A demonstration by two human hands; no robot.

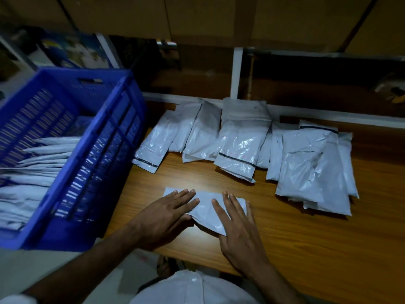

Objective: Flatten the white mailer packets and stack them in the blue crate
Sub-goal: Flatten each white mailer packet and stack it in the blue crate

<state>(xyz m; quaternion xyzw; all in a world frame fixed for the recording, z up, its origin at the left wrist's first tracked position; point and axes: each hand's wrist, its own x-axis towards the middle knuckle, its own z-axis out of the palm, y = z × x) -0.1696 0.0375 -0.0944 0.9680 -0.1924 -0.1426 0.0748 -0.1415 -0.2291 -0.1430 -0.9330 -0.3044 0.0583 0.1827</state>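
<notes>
A white mailer packet (207, 212) lies on the wooden table (306, 238) near its front edge. My left hand (162, 218) presses flat on the packet's left part with straight fingers. My right hand (237, 227) presses flat on its right part, fingers spread. To the left stands the blue crate (92, 119), holding several white packets (32, 178) stacked inside. Further back on the table lie several loose white packets, one group at the middle (197, 134) and a pile at the right (313, 167).
A white-framed shelf unit (236, 73) with dark compartments runs behind the table. Brown cartons (219, 16) sit above it. The crate's right wall stands close to my left forearm. A white packet (192, 286) shows at the bottom of the view, below the table edge.
</notes>
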